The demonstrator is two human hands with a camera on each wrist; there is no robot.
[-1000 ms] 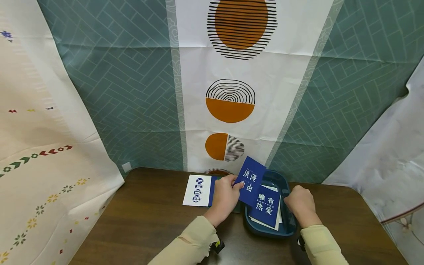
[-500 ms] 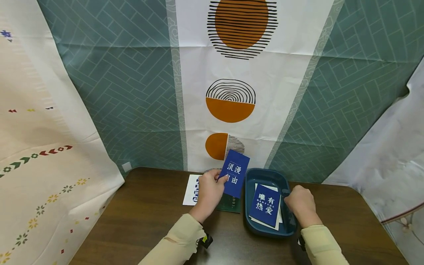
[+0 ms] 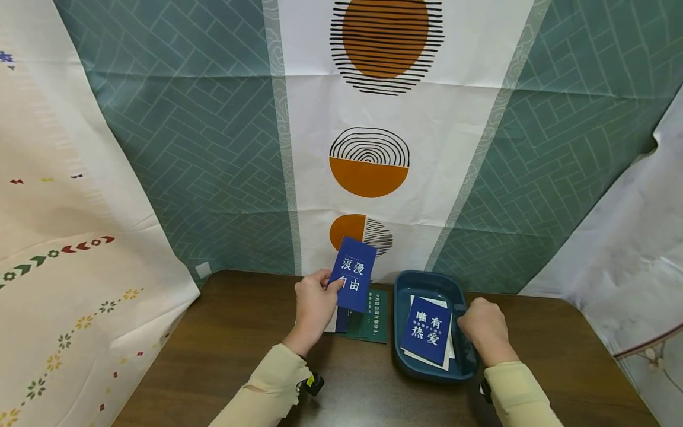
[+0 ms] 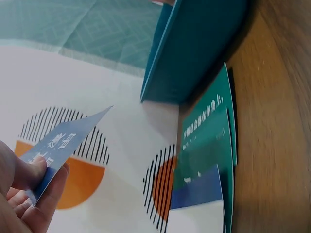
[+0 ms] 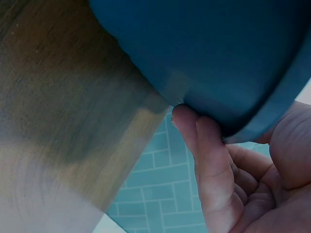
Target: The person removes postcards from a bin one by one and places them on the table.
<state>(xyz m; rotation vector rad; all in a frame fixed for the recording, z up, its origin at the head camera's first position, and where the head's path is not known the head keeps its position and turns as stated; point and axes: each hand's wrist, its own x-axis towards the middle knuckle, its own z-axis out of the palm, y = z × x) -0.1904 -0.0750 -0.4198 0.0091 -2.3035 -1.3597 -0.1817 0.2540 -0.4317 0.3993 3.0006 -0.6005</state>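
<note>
A blue card with white characters (image 3: 357, 267) is pinched by its left edge between the thumb and fingers of my left hand (image 3: 313, 305), raised above the table. In the left wrist view that card (image 4: 65, 141) tilts away from the thumb. Below it, green cards (image 3: 376, 320) and a white-and-blue card (image 4: 194, 216) overlap on the table, partly hidden by the hand and held card. My right hand (image 3: 484, 329) grips the right rim of a dark blue tray (image 3: 402, 356). Another blue card (image 3: 427, 332) lies in the tray on top of white ones.
The brown wooden table (image 3: 213, 356) ends at the back against a hanging cloth (image 3: 229, 178) with geometric prints. Pale patterned cloth (image 3: 107, 267) hangs at the left, and white cloth (image 3: 613, 255) at the right.
My left hand has carried the blue card leftward, from over the tray to above the cards on the table. My right hand stays on the tray's rim.
</note>
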